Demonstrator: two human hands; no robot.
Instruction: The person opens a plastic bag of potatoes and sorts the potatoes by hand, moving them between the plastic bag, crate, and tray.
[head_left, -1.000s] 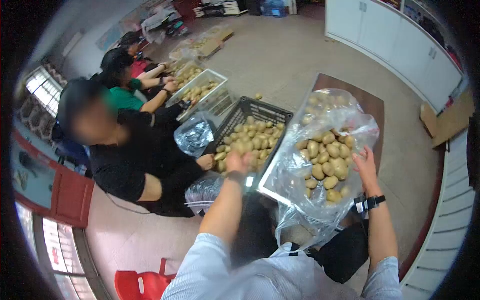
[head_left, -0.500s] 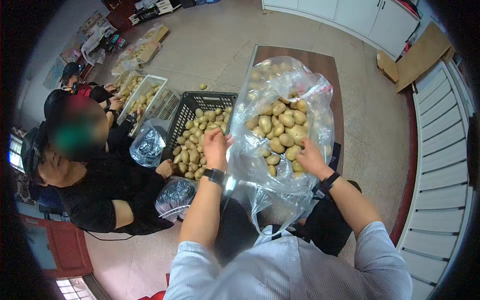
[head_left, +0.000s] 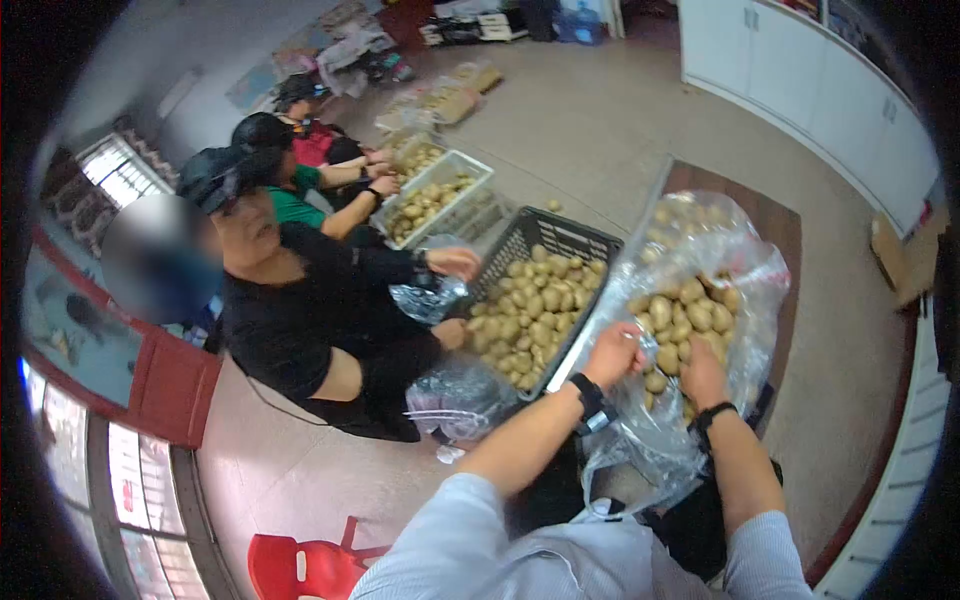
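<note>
Touching smooth oval potatoes (head_left: 690, 316), right hand (head_left: 704, 374); crinkled plastic bag (head_left: 766, 290).

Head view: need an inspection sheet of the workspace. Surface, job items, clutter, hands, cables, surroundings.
Surface: brown table, bag on it.
Job's things: potatoes in the clear, open bag; more in the black crate to its left.
Clutter: one loose potato on the floor beyond the crate; plastic bundle by its near end.
Hands: left hand at the bag's left side, hold unclear; right hand at the bagged potatoes, grasp hidden.
Cables: thin dark cord beside the co-worker; cable or string, cannot tell.
Surroundings: red chair behind, white cabinets beyond.
</note>
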